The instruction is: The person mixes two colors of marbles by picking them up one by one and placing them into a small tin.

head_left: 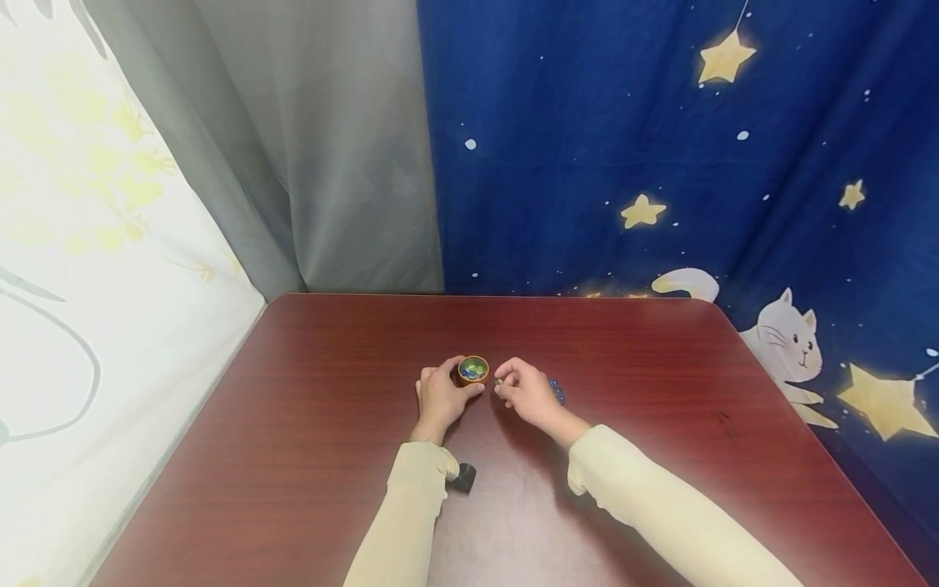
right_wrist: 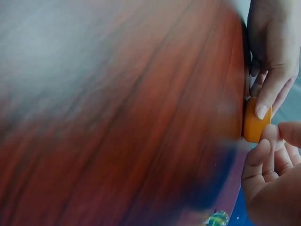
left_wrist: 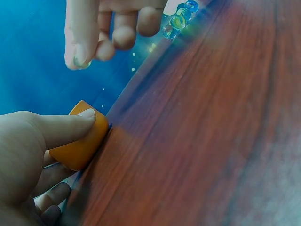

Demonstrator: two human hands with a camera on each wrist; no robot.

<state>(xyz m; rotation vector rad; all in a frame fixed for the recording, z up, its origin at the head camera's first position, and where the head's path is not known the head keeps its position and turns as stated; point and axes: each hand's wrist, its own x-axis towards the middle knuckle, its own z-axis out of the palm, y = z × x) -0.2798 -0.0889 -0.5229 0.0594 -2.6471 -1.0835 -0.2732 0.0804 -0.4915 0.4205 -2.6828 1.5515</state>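
Note:
My left hand (head_left: 440, 397) holds a small orange cup (left_wrist: 80, 148) on the table, thumb on the near side and fingers around the far side. Blue and green glass marbles (head_left: 472, 372) lie inside it. Just right of the cup is my right hand (head_left: 530, 394), its thumb and index finger pinching a small greenish marble (head_left: 499, 381), mostly covered by the fingertips. Beyond that hand, several loose marbles (left_wrist: 178, 21) rest on the table. In the right wrist view, the right fingertips overlap the orange cup's lower edge.
The dark red wooden table (head_left: 330, 342) has a rounded back edge. Behind it hang a grey curtain (head_left: 359, 163) and a blue curtain (head_left: 557, 163) with stars and a cat. A small black block (head_left: 464, 478) shows beside the left sleeve (head_left: 411, 489).

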